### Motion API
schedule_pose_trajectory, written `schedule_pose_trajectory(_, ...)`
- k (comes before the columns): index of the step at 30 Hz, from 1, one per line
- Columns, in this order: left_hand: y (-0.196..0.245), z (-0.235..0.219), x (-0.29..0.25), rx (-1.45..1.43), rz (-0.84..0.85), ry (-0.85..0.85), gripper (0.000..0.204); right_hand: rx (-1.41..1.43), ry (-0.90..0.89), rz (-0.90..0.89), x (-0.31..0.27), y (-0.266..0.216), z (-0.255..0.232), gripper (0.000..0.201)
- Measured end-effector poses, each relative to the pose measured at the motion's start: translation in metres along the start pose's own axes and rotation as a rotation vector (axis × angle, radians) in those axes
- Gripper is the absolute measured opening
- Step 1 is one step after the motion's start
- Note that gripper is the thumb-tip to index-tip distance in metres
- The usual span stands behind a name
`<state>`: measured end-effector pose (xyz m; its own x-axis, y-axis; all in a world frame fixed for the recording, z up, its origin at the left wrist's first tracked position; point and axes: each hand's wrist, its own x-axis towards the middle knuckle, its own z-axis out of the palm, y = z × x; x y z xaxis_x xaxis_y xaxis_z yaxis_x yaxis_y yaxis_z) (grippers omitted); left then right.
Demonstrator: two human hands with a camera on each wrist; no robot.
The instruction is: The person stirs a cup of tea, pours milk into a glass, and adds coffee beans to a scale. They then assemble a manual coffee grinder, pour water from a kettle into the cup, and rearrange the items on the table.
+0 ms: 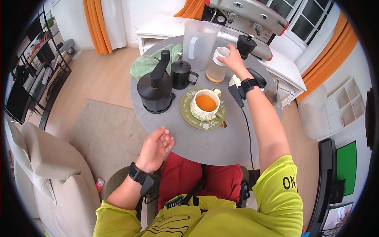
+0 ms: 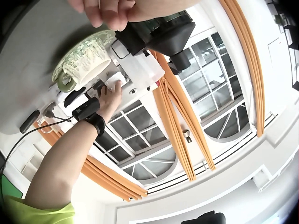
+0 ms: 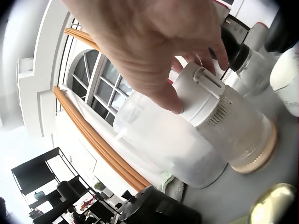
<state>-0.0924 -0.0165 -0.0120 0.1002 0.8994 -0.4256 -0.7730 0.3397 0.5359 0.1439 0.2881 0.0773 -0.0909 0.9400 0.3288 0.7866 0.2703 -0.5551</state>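
My right hand (image 1: 233,59) grips the white top of a clear jar (image 1: 216,72) standing on the round grey table; in the right wrist view the thumb and fingers of the hand (image 3: 154,51) are around that white lid (image 3: 198,95). Nearer to me, a patterned cup of orange-brown liquid (image 1: 206,103) sits on a green saucer (image 1: 189,117) with a gold spoon. My left hand (image 1: 155,148) hovers by the table's near left edge, palm inward, fingers loosely bent, holding nothing; its fingers (image 2: 108,11) also show in the left wrist view.
A black kettle (image 1: 154,93), a small black pot (image 1: 181,75) and a green cloth (image 1: 148,65) stand at the table's left. A tall translucent pitcher (image 1: 199,47) is behind them. A black-topped grinder (image 1: 246,45) is right of the jar, with an espresso machine (image 1: 252,17) beyond.
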Motion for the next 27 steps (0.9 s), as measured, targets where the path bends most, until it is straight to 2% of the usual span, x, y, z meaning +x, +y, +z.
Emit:
schedule_pose_trajectory(8, -0.002, -0.004, 0.002, 0.005, -0.032, -0.026, 0.017, 0.149, 0.091, -0.020, 0.004, -0.002, -0.022, 0.086)
schedule_pose_trajectory(18, -0.002, -0.004, 0.002, 0.032, -0.031, -0.029, 0.015, 0.266, 0.075, -0.004, -0.006, 0.012, -0.045, 0.085)
schedule_pose_trajectory(24, -0.004, -0.004, 0.003, 0.042, -0.035, -0.030, 0.016, 0.171, 0.079, 0.064, -0.035, 0.045, -0.060, 0.085)
schedule_pose_trajectory(27, -0.006, -0.003, 0.004, 0.054, -0.031, -0.022, 0.016, 0.171, 0.024, 0.146, -0.052, 0.064, -0.057, 0.086)
